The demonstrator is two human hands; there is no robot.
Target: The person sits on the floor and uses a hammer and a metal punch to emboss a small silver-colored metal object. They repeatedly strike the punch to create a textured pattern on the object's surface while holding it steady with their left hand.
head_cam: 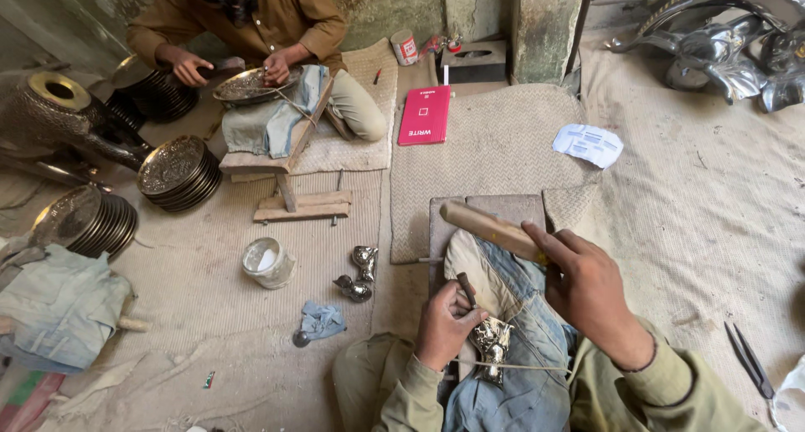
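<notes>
Risk: right hand [587,294] gripping hammer [495,229] could strike left hand [444,325] fingers pinching punch [466,289] on metal piece [491,341].

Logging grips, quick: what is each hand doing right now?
Left hand: closed on a punch, against the metal piece.
Right hand: closed on a mallet.

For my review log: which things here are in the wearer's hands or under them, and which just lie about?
In use: right hand gripping wooden mallet; left hand holding punch on small metal piece.
Lying about: scissors, red notebook, white cup, stacked plates.
</notes>
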